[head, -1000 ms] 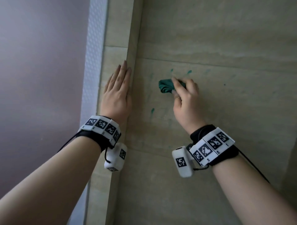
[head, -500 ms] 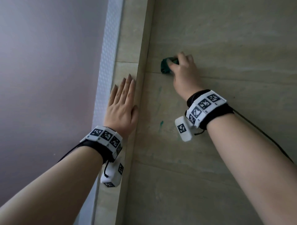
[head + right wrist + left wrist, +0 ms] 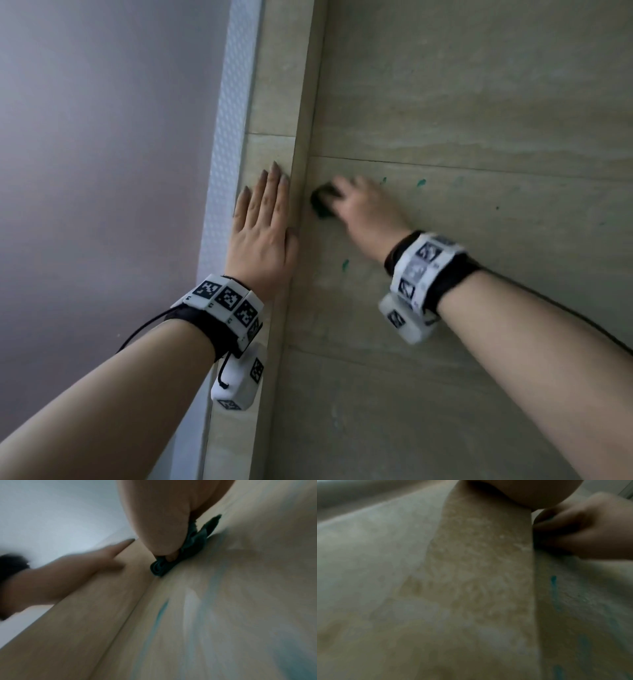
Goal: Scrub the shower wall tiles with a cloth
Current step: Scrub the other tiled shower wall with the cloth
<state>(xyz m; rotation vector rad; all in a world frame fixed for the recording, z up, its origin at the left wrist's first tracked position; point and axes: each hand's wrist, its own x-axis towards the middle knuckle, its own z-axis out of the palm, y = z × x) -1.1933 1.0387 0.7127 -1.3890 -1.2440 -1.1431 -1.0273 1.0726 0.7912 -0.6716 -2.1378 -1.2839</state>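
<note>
The shower wall tiles (image 3: 479,102) are large beige slabs with faint streaky veining, split by thin dark grout lines and dotted with small teal marks (image 3: 420,182); the cloth (image 3: 322,205) is a small dark green wad, bunched into folds and pressed against the tile just beside the inner corner. The right hand (image 3: 370,209) curls its fingers over the cloth and grips it against the wall, blurred; the left hand (image 3: 263,233) lies flat with straight fingers on the narrow tiled return (image 3: 270,102). Left of that runs a white dimpled strip (image 3: 229,137); beyond it a plain mauve-grey wall (image 3: 102,154).
</note>
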